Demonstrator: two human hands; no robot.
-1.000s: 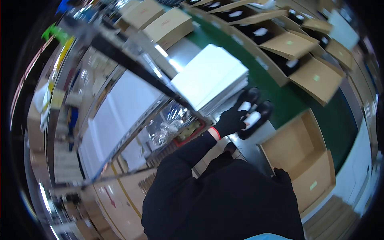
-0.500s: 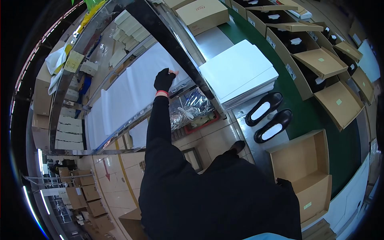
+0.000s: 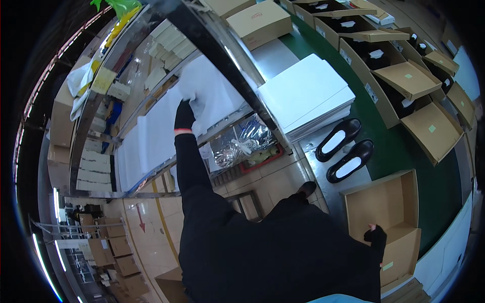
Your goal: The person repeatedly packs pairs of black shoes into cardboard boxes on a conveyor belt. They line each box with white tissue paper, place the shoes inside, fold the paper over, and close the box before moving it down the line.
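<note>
My left hand point(image 3: 185, 115), in a black glove with a red band at the wrist, reaches to the shelf on the left. It is closed on a sheet of white tissue paper point(image 3: 214, 91), which is creased and raised around the fingers; the fingertips are hidden. My right hand point(image 3: 375, 236), gloved with bare fingertips, hovers by an open brown shoebox point(image 3: 376, 202) at the lower right. Its fingers look loosely apart and nothing shows in them. Two black shoes with white insoles point(image 3: 337, 140) stand on the metal edge above that box.
A stack of white sheets point(image 3: 305, 93) lies beside the shelf's metal post point(image 3: 202, 38). Across the green bench point(image 3: 366, 108) several open shoeboxes point(image 3: 411, 78) hold dark shoes. A closed carton point(image 3: 260, 22) stands at the far end. Below the shelf is a red crate point(image 3: 265, 160).
My left hand has moved left and toward me, and the tissue paper has bunched up around it. My right hand has risen from the shoebox's edge and shows more plainly.
</note>
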